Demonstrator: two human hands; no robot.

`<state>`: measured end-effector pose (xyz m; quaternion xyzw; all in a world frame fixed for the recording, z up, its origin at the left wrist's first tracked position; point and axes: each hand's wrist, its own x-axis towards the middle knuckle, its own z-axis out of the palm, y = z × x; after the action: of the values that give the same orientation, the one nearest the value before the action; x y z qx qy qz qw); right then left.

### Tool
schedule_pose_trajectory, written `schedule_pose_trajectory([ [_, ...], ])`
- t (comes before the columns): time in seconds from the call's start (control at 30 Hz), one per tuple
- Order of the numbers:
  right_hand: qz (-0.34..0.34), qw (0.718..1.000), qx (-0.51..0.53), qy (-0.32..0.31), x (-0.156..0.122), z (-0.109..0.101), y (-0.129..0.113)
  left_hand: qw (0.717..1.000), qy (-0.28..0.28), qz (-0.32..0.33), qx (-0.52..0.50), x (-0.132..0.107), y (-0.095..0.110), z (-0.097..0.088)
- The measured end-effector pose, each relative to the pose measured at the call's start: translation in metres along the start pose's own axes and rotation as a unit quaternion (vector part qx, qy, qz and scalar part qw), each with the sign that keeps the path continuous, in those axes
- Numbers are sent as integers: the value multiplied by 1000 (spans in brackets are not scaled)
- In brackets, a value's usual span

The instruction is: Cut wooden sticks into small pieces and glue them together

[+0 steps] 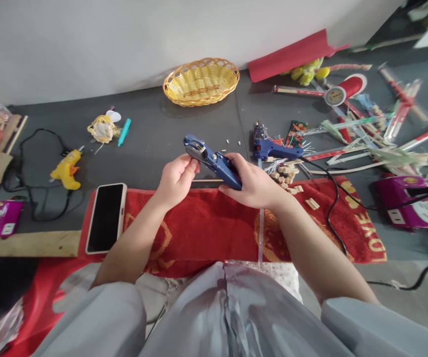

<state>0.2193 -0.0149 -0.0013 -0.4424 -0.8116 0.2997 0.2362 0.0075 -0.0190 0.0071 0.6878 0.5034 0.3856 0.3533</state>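
Observation:
My right hand [253, 184] is wrapped round the handles of a blue cutting tool [212, 158], which points up and to the left above a red towel [206, 228]. My left hand [176, 179] is closed in a pinch at the tool's metal jaws, and what its fingers hold there is too small to make out. A thin wooden stick [206, 180] lies on the towel's far edge just under the tool. Small cut wood pieces [287, 176] are piled to the right of my right hand.
A phone [105, 217] lies on the towel's left end. A blue glue gun [273, 147] with a black cord, a yellow glue gun [67, 168], a yellow basket [201, 82], a purple box [410, 201], a thread spool [345, 89] and many sticks lie around.

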Motion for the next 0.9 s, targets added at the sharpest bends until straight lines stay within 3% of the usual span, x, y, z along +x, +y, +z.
schedule_pose_trajectory([
  [0.13, -11, 1000, -12, -7, -1, -3, 1, 975, -105, -83, -177, 2, 2, -7],
  [0.23, -13, 1000, -8, -19, -1, -5, 1, 959, -133, -112, -223, 4, 3, -11],
  [0.9, -25, 999, -16, -35, 0, -2, 3, 959, -133, -128, -216, 6, -3, -11],
])
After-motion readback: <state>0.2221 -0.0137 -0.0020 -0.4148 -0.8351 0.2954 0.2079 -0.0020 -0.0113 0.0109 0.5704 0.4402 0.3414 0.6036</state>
